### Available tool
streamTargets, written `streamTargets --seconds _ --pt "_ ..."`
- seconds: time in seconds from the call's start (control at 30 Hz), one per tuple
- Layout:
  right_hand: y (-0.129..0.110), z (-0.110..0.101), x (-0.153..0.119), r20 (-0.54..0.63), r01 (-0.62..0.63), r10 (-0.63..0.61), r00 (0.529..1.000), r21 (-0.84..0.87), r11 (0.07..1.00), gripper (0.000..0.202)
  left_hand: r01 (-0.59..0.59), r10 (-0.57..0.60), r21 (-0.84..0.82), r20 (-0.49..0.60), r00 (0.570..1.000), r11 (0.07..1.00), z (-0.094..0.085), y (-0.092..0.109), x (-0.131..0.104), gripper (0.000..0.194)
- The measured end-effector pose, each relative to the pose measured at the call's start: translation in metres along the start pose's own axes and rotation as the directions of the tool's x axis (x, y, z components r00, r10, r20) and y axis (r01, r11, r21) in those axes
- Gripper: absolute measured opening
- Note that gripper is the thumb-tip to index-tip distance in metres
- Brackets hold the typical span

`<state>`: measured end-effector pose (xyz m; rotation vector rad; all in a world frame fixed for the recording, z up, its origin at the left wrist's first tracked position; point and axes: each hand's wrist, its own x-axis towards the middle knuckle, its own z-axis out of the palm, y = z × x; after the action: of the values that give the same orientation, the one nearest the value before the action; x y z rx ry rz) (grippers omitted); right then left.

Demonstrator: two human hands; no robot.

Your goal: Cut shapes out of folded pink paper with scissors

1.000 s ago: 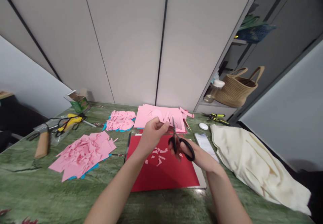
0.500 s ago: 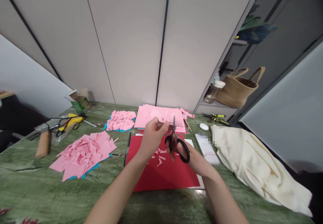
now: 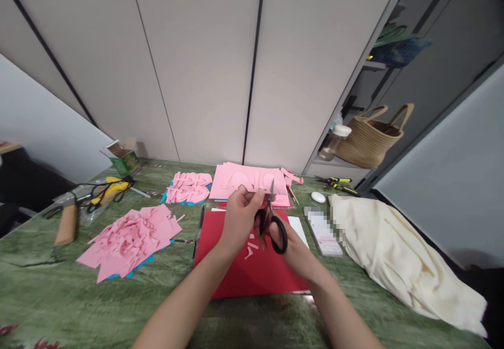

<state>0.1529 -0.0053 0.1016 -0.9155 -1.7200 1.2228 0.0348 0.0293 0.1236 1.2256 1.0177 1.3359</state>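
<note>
My left hand (image 3: 242,213) pinches a small piece of pink paper (image 3: 259,196) above the near edge of the pink sheets. Black-handled scissors (image 3: 280,233) are in my right hand (image 3: 281,239), their blades pointing up and away beside the pinched paper. Beneath both hands lies a red sheet (image 3: 252,275) with a few narrow pink scraps (image 3: 251,249) on it. Behind the hands, pink sheets (image 3: 224,178) with cut shapes on top rest against the wall side of the table.
To the left are a pile of pink scraps (image 3: 134,236), pink cutouts (image 3: 189,187), a green box (image 3: 125,161) and a yellow tool (image 3: 112,189). On the right, a phone (image 3: 323,233), a white oval object (image 3: 317,197), pliers (image 3: 340,185) and cream cloth (image 3: 394,254).
My right hand and the scissors have shifted slightly left, with the handles turned. The red sheet has turned a little and slid slightly. My left hand has barely moved.
</note>
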Motion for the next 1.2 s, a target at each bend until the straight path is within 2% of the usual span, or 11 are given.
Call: streamTargets --seconds 0.1,0.2,0.27,0.33,0.43,0.53,0.63,0.73,0.87,1.0,1.2 --pt "0.003 0.0 0.002 -0.105 0.007 -0.014 0.994 -0.067 0.998 0.039 -0.013 0.014 -0.016 0.043 0.999 1.0 0.002 0.001 0.0 0.029" --pt "0.003 -0.011 0.004 -0.232 -0.005 -0.037 0.972 -0.179 0.984 0.041 -0.134 0.133 -0.007 0.177 0.975 0.991 -0.003 0.009 0.002 0.026" --pt "0.0 -0.024 0.004 -0.25 -0.015 -0.053 0.967 -0.264 0.964 0.041 -0.208 0.179 0.085 0.262 0.948 0.974 -0.012 0.017 0.004 0.024" --pt "-0.007 -0.037 0.002 -0.258 -0.043 -0.053 0.965 -0.352 0.935 0.038 -0.265 0.199 0.245 0.263 0.944 0.933 -0.023 0.025 0.005 0.022" --pt "-0.017 -0.051 -0.004 -0.154 -0.082 0.017 0.988 -0.432 0.898 0.033 -0.33 0.279 0.38 0.184 0.942 0.864 -0.035 0.033 0.005 0.017" --pt "-0.023 -0.056 -0.01 -0.008 -0.079 0.086 0.996 -0.473 0.877 0.028 -0.365 0.356 0.382 0.097 0.929 0.849 -0.04 0.036 0.005 0.016" --pt "-0.026 -0.054 -0.011 0.067 -0.067 0.117 0.991 -0.509 0.858 0.024 -0.365 0.345 0.352 0.12 0.931 0.862 -0.039 0.035 0.006 0.022" --pt "-0.026 -0.052 -0.011 0.095 -0.07 0.141 0.985 -0.527 0.847 0.023 -0.369 0.327 0.36 0.174 0.929 0.857 -0.037 0.033 0.005 0.023" --pt "-0.027 -0.051 -0.009 0.134 -0.059 0.142 0.981 -0.489 0.87 0.018 -0.389 0.356 0.39 0.155 0.921 0.835 -0.035 0.032 0.004 0.018" --pt "-0.024 -0.052 -0.009 0.159 -0.057 0.146 0.976 -0.466 0.883 0.014 -0.347 0.318 0.329 0.14 0.938 0.878 -0.032 0.031 0.003 0.015" --pt "-0.019 -0.054 -0.008 0.168 -0.045 0.142 0.976 -0.481 0.876 0.02 -0.325 0.295 0.254 0.15 0.944 0.911 -0.029 0.03 0.001 0.011"
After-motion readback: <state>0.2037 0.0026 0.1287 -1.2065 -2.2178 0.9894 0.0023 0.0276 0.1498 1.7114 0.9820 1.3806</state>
